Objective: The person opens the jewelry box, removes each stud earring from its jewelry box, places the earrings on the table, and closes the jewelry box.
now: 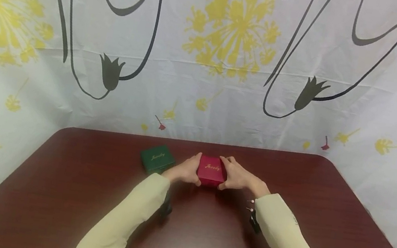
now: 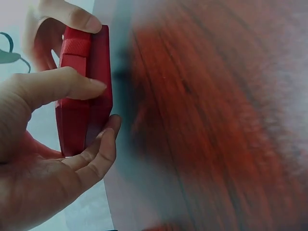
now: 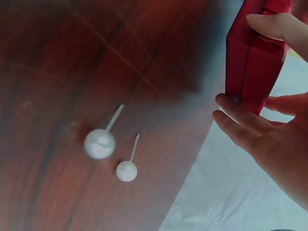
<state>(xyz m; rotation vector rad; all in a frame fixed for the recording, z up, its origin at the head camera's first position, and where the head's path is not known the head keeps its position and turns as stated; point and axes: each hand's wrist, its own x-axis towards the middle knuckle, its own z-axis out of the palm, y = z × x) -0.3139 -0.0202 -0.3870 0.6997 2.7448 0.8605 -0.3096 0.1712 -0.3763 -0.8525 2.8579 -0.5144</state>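
Note:
Between both hands is a red jewelry box [image 1: 212, 170] with gold "Jewelry" lettering; its lid is down. My left hand [image 1: 186, 171] grips its left side, thumb on the front face beside a ribbed ribbon tab [image 2: 77, 47] and fingers curled round the side. The right side is held by my right hand [image 1: 238, 177], with its thumb on the front too. Fingertips reach the bottom edge; whether the box touches the table I cannot tell. Two pearl stud earrings, one larger pearl [image 3: 99, 144] and one smaller pearl [image 3: 127, 171], lie on the table near my right wrist.
A green jewelry box [image 1: 158, 159] sits left of the red one, its corner close to my left hand. The dark reddish-brown table [image 1: 188, 235] ends at a patterned white curtain [image 1: 200, 111] behind and beside it.

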